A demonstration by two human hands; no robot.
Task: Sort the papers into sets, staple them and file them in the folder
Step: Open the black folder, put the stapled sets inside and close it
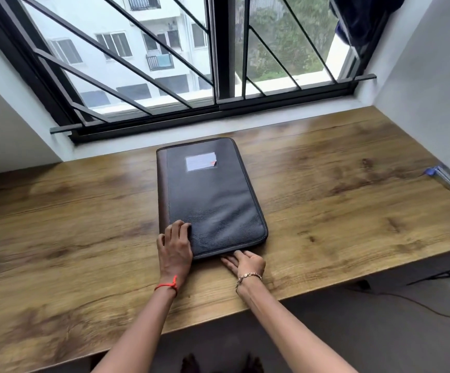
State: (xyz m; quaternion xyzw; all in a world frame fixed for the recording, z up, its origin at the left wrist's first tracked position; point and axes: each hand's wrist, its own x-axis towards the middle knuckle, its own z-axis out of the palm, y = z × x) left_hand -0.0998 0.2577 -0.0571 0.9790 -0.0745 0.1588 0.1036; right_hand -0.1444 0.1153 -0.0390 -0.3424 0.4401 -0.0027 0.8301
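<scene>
Folder: the black zip folder (213, 195) lies closed and flat in the middle of the wooden desk (339, 184), long side running away from me, tilted a little so its near end swings to my right.
Folder details: a brown spine strip (162, 189) runs down its left edge; a clear label pocket (201, 161) with a pale card sits near the far end of the cover.
My left hand (175, 247): palm down on the folder's near-left corner, fingers laid out on the cover and pressing it, thumb out to the left off the edge; nothing is grasped.
My right hand (246, 263): flat on the desk just below the folder's near edge, fingers straight and pointing left, their tips touching that edge; it holds nothing. Motion blur hides whether the tips reach a zip pull.
Wrists: a red thread (168, 286) is tied on my left, a thin chain bracelet (248, 277) on my right.
Stapler: a blue and silver stapler (444, 179) lies at the desk's far right, beside the wall, well apart from the folder.
Behind the desk: a window (164, 63) with a black slanted grille, a pale apartment block and greenery outside.
Top right: dark blue cloth (361, 17) hangs by the window frame.
Floor: a dark cable (420, 305) trails below the desk's right end.
</scene>
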